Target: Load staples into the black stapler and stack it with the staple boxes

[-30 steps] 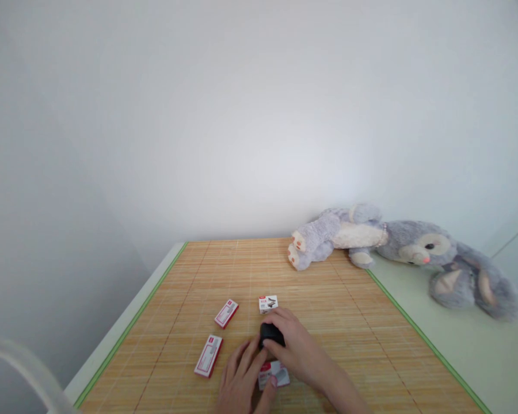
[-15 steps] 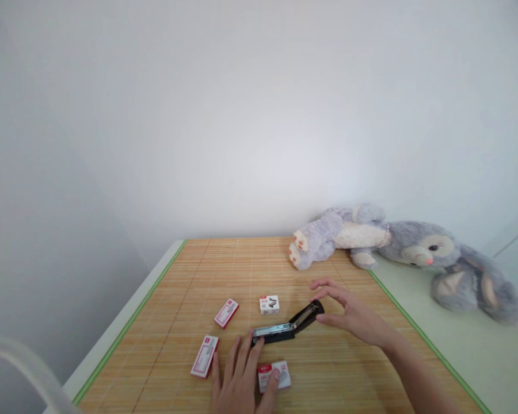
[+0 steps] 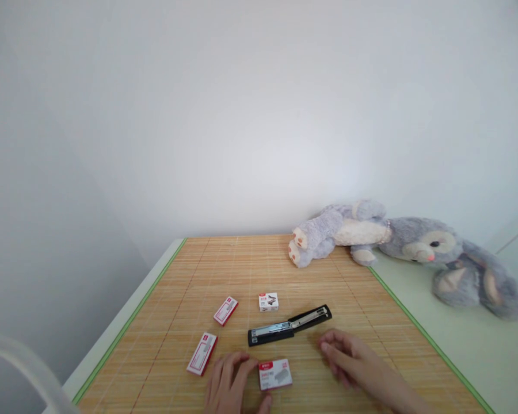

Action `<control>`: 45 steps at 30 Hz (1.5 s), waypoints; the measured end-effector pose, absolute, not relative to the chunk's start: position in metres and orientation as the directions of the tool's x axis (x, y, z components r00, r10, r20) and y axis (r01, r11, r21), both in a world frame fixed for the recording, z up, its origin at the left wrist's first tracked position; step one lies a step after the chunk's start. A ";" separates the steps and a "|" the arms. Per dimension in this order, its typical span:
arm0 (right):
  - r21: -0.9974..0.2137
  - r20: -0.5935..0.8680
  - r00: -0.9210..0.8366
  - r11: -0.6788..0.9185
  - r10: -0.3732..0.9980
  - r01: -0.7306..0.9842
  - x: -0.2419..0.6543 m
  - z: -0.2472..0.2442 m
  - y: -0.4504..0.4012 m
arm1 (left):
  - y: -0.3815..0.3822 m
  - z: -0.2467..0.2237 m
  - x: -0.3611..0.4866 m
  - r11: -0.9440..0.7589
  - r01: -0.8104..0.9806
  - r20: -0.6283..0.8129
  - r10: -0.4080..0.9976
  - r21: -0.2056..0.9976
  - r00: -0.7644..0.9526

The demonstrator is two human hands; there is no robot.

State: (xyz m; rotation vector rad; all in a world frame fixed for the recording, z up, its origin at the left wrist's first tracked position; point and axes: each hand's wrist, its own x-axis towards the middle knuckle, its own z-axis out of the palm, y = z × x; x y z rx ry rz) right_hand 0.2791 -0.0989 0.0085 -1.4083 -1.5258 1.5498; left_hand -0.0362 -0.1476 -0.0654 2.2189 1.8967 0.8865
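A black stapler lies swung fully open on the bamboo mat, its metal staple channel facing up. Neither hand touches it. My left hand is at the near edge, thumb and fingers apart, close beside the left end of a red-and-white staple box; whether a fingertip touches the box I cannot tell. My right hand hovers or rests right of that box, below the stapler's right end, its fingers loosely curled with nothing visible in them.
Two more red-and-white boxes lie at the left. A small white box with a black picture stands behind the stapler. A grey plush rabbit lies across the back right. The bamboo mat has green edging.
My right hand has let go of the stapler's raised part, which now lies flatter, and has drawn back toward me. My left hand has moved off the stapler and the staple box, toward me.
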 end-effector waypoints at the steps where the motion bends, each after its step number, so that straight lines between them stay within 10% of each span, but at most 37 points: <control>1: -0.931 -0.343 -0.348 -0.264 0.872 0.254 0.266 0.007 -0.105 | -0.146 -0.061 -0.036 -0.240 0.869 0.354 0.932 0.433 0.081; 24: -0.874 -0.420 -0.265 -0.308 0.868 0.376 0.226 -0.016 -0.104 | -0.121 -0.003 -0.041 -0.261 0.735 0.120 0.963 0.626 0.240; 34: -0.874 -0.035 -0.229 0.081 0.973 0.479 0.200 0.021 -0.089 | -0.121 -0.020 -0.044 -0.268 0.730 0.211 0.962 0.629 0.171; 45: -0.965 -0.083 -0.088 -0.058 0.993 0.256 0.135 -0.014 -0.072 | -0.121 -0.015 -0.041 -0.237 0.760 0.165 0.971 0.605 0.171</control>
